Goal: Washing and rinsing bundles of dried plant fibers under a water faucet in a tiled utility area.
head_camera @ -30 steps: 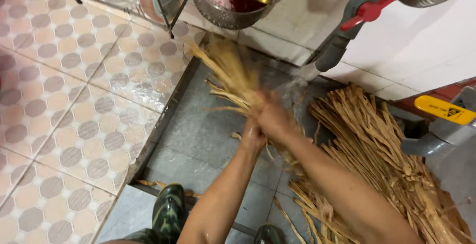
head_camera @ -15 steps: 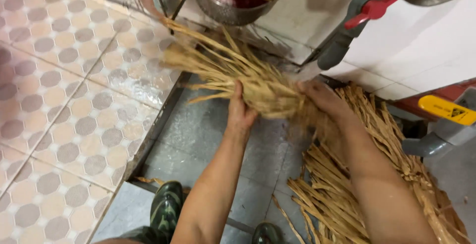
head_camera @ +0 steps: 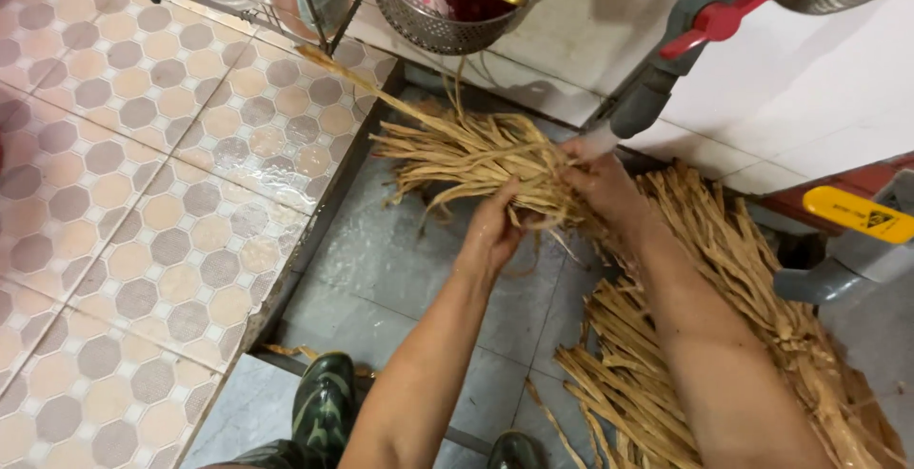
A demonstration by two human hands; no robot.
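Left hand (head_camera: pixel 495 226) — right hand (head_camera: pixel 600 188) — clenched

— From my feed, where does everything sit?

— I see the bundle of strips (head_camera: pixel 466 155) held between the left hand (head_camera: pixel 495 226) and right hand (head_camera: pixel 600 188), just below the tap (head_camera: pixel 657 79).

— And to the right?

— The pile of strips (head_camera: pixel 743 336) lies on the floor (head_camera: pixel 381 269) there. The wire basket (head_camera: pixel 428 12) is behind the bundle, the boot (head_camera: pixel 324 407) nearest me.
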